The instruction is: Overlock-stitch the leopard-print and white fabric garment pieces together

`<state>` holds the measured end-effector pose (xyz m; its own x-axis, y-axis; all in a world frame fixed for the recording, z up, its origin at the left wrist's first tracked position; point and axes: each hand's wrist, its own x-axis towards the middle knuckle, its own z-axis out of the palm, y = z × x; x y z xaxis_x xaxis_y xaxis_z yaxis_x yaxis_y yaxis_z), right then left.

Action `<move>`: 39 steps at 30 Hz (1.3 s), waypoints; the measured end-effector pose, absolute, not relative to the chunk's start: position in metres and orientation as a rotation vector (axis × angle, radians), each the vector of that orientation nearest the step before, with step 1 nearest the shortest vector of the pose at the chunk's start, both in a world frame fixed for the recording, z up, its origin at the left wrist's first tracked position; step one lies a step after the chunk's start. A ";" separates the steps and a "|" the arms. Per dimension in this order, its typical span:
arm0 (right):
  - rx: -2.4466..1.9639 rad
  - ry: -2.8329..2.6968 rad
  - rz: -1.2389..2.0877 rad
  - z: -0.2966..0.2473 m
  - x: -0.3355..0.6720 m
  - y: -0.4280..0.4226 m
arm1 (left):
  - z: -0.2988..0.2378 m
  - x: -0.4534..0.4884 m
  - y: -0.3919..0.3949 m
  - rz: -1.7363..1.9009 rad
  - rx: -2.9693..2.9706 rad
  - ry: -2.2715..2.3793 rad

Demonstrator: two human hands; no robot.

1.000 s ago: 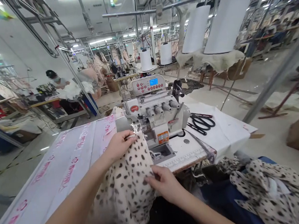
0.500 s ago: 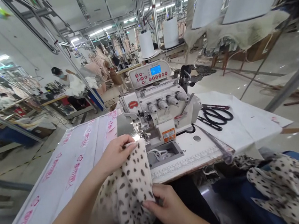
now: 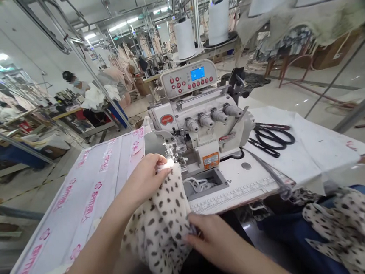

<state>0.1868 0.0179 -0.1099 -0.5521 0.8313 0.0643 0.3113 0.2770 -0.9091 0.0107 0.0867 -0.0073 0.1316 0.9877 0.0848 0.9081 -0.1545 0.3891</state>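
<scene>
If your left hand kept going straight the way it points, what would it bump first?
Probably the presser foot of the white overlock sewing machine, just past the fingertips of the left hand. It's hard to judge depth from this view, so the hand might pass slightly beside it.

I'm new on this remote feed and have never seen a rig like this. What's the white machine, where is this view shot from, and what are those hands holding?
This view comes from one camera worn on the person's head, looking forward and down, so the two bare arms are that person's own. The white machine is an overlock sewing machine, with a row of thread tension dials and a digital control panel on top. The left hand pinches spotted cream fabric right by the machine's presser foot area, and the right hand lies lower down at the edge of the same fabric. To the right of the machine, black-handled scissors lie on white paper. A ruler scale runs along the table's front edge. More spotted fabric sits at the lower right.
</scene>
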 end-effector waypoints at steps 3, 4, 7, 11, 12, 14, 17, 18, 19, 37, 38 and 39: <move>-1.089 -1.894 1.077 -0.081 0.200 0.045 | -0.005 0.014 0.089 0.461 2.112 1.837; -1.100 -1.838 1.032 -0.073 0.201 0.055 | -0.005 0.015 0.089 0.494 2.090 1.831; -1.112 -1.760 0.986 -0.059 0.198 0.087 | -0.011 0.018 0.088 0.626 2.068 1.808; -1.123 -1.736 1.039 -0.058 0.185 0.115 | -0.018 0.020 0.089 0.699 2.095 1.783; -1.133 -1.728 1.065 -0.058 0.182 0.119 | -0.019 0.020 0.089 0.694 2.105 1.780; -1.158 -1.717 1.121 -0.057 0.179 0.123 | -0.019 0.020 0.089 0.678 2.128 1.778; -1.195 -1.715 1.147 -0.054 0.178 0.126 | -0.019 0.020 0.090 0.677 2.128 1.808; -1.205 -1.717 1.133 -0.054 0.178 0.126 | -0.019 0.020 0.091 0.683 2.121 1.825; -1.216 -1.718 1.111 -0.054 0.178 0.127 | -0.019 0.021 0.092 0.690 2.113 1.840; -0.949 -1.684 0.767 -0.102 0.178 0.074 | -0.021 0.018 0.096 0.880 2.203 1.822; -0.916 -1.733 0.852 -0.108 0.180 0.066 | -0.023 0.017 0.089 0.932 2.274 1.767; -0.896 -1.787 0.950 -0.113 0.182 0.059 | -0.026 0.017 0.083 0.963 2.358 1.707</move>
<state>0.1823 0.0585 -0.1130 -0.3372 0.8665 0.3681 0.1792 0.4429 -0.8785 0.0167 0.0833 -0.0257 0.1841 0.8785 0.4408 0.8314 -0.3784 0.4069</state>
